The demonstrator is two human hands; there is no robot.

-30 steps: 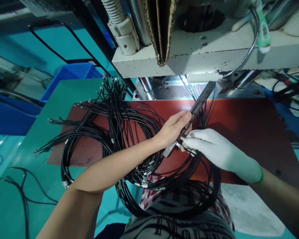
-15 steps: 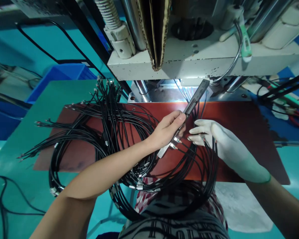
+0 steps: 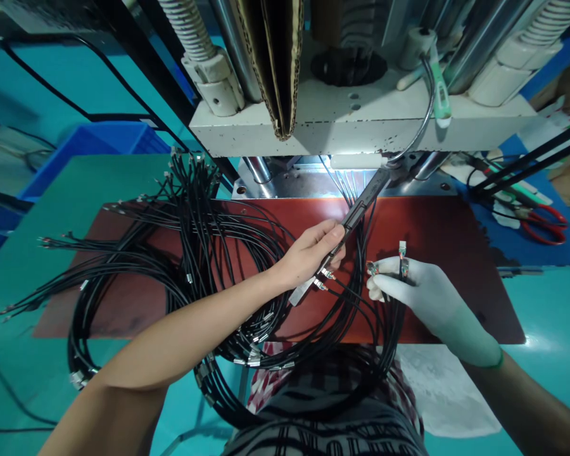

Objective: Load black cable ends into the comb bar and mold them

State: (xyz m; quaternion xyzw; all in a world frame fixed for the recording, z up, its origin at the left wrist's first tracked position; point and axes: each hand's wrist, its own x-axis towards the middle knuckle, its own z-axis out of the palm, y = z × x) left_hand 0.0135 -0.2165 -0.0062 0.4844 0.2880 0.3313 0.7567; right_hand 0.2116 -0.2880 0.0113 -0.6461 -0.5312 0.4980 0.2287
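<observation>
- At the far left a blue bin (image 3: 99, 149) stands beside the green table (image 3: 76, 190); the whole scene sits a little lower and more to the left than in the earlier frame, because the head camera has shifted.
- A big bundle of black cables (image 3: 194, 253) lies looped over the red-brown mat (image 3: 437, 234), with its metal ends fanned out to the left and its loops hanging over the table's near edge.
- The left hand (image 3: 308, 253), bare, is closed around a long dark fixture bar (image 3: 356, 212). It grips the lower part of the bar, and the bar points up and to the right, toward the lit opening of the white machine (image 3: 361, 120).
- Compared with half a second ago, the left hand keeps the same grip, and small metal cable ends (image 3: 323, 278) hang just below its fingers.
- The right hand (image 3: 418, 294), in a white glove, has moved down and away from the bar. One second ago it touched the bar's lower end; now it is apart from it, to the right.
- The gloved fingers pinch a cable connector (image 3: 402, 251), which stands up above the fingertips, while more cables run under this hand.
- Red scissors (image 3: 541, 225) lie at the far right.
</observation>
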